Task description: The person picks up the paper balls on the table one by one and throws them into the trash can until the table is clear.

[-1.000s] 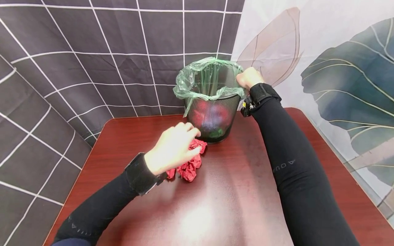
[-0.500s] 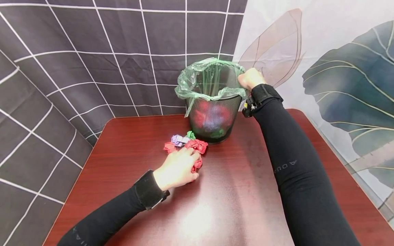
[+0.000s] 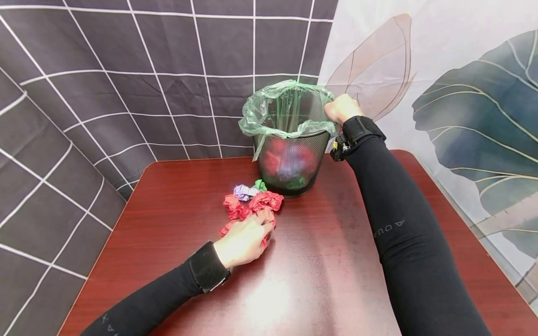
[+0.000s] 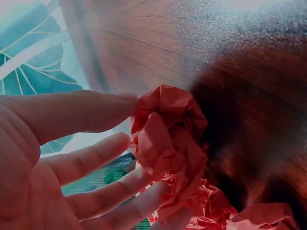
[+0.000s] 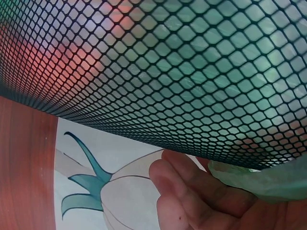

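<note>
My left hand (image 3: 245,239) is low over a cluster of crumpled paper on the table. In the left wrist view, thumb and fingertips close in around a crumpled red paper ball (image 4: 168,127), the thumb tip at its upper edge. More red paper (image 3: 269,199) lies just beyond the hand, with a purple paper ball (image 3: 245,192) and a green paper ball (image 3: 260,185) behind. My right hand (image 3: 343,109) grips the right rim of a black mesh wastebasket (image 3: 290,161) over its green plastic liner (image 3: 258,112). In the right wrist view, curled fingers (image 5: 184,184) show against the mesh.
Red, purple and green paper shows through the wastebasket's mesh. It stands at the back of the reddish-brown wooden table (image 3: 176,186), near a dark grid-patterned cloth (image 3: 168,93). A leaf-print backdrop (image 3: 483,112) hangs on the right.
My left hand has come down and nearer to me onto the red paper, uncovering the purple and green balls behind. My right hand stays on the wastebasket's rim.
</note>
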